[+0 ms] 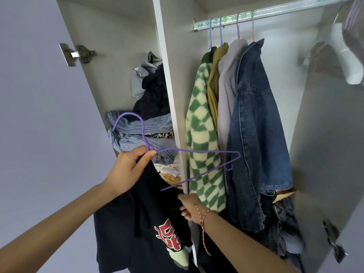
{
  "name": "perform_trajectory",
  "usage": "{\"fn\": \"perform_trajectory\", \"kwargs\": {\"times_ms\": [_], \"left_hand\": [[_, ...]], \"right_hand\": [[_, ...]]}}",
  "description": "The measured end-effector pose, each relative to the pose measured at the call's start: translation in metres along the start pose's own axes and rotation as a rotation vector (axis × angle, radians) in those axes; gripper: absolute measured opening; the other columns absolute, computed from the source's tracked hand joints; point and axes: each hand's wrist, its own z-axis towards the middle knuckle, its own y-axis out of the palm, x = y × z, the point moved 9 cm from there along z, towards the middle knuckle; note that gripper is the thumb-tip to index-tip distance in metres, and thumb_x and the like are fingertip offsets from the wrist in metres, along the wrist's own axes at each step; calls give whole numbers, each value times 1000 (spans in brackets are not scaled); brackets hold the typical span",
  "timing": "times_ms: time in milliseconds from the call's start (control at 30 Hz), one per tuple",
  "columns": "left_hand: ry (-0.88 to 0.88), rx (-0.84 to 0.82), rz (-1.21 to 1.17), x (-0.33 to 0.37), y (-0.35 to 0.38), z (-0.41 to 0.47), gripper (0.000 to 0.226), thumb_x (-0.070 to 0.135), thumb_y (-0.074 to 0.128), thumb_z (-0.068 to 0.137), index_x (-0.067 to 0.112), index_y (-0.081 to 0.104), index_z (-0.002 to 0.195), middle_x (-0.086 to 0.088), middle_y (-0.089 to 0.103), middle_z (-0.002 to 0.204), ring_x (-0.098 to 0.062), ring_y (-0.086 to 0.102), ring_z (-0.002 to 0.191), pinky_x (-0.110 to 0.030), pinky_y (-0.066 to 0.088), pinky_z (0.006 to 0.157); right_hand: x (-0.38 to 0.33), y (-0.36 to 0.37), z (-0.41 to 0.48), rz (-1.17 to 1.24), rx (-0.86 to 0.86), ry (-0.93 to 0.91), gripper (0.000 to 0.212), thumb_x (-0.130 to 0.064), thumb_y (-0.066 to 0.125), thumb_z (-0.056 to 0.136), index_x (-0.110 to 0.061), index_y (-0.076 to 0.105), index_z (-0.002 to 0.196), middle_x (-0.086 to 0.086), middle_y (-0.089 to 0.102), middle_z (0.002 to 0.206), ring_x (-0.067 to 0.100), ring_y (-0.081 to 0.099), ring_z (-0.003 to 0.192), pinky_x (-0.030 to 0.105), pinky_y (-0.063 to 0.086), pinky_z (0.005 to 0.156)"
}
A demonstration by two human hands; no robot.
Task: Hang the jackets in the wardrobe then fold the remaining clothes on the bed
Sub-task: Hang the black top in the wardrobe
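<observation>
Left hand (128,170) pinches purple hanger (197,150) neck, hook up, long axis running right; right hand (190,206) grips black garment (126,229)

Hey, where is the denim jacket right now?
In the head view, the denim jacket hangs from the rail in the right compartment of the wardrobe, rightmost in a row of four, beside the pale grey top.

Soft even daylight, faint shadows; wide-angle bowing at edges; motion blur smears right wardrobe door (325,134).
</observation>
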Motion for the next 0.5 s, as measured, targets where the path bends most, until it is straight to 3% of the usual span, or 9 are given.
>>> {"fn": "perform_trajectory", "kwargs": {"times_ms": [67,167,234,300,400,501], "left_hand": [[-1,-4,-8,-4,-2,-4,56,56,40,90,7,57,69,-7,46,63,-17,39,49,-19,31,47],[-2,-28,22,-16,-7,-13,33,55,41,91,33,54,71,3,49,62,-9,40,49,-17,34,50],[13,-63,93,-31,-6,-23,45,62,32,91,27,57,74,5,51,58,-10,45,49,-19,38,52],[7,-141,213,-55,1,-37,71,67,22,90,8,59,78,2,56,58,-15,51,50,-24,41,53],[-32,-273,369,-87,7,-62,62,56,23,94,8,62,88,-6,65,69,-23,63,62,-31,49,60],[267,-329,514,-77,23,-78,46,44,30,99,14,59,80,-1,61,57,-17,59,44,-26,46,41]], "right_hand": [[6,-9,6,14,21,31,13,-9,41,93,-7,47,104,4,42,71,10,36,53,13,26,34],[12,-32,8,33,56,45,21,-6,34,97,-5,46,81,7,49,67,13,43,49,15,29,36],[13,-48,5,174,61,59,32,-9,29,100,-4,42,71,9,51,58,15,47,38,14,30,32],[8,-66,8,295,101,43,30,-9,30,101,-4,42,73,11,49,65,13,50,30,10,30,28],[-11,-93,4,190,156,-36,24,-5,42,96,-12,44,74,6,45,64,5,40,21,8,27,28],[-33,-118,-9,-32,183,-156,16,-4,55,90,-12,53,76,3,45,58,3,37,29,10,25,32]]}}
